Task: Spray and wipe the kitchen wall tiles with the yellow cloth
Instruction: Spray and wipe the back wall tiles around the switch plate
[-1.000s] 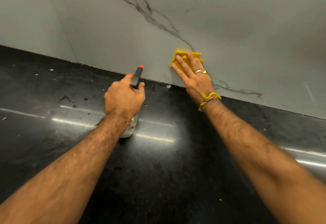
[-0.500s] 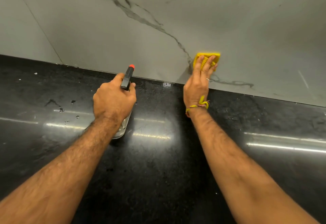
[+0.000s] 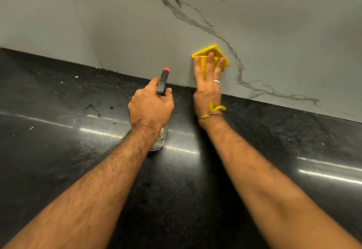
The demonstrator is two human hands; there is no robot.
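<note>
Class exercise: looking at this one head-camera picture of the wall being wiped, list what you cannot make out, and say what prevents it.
Head view only:
1. Spray bottle: the left hand hides its trigger and most of its body; liquid level unclear.
2. Yellow cloth: the right hand fingers cover its lower middle.
3. Wall tiles: cut off by the top edge; wetness unreadable.

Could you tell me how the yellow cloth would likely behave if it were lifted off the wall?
The cloth looks folded and ribbed, so it is probably soft and would droop. It is small and thin, so likely light. The right hand presses it flat on the tile; released, it would probably drop.
</note>
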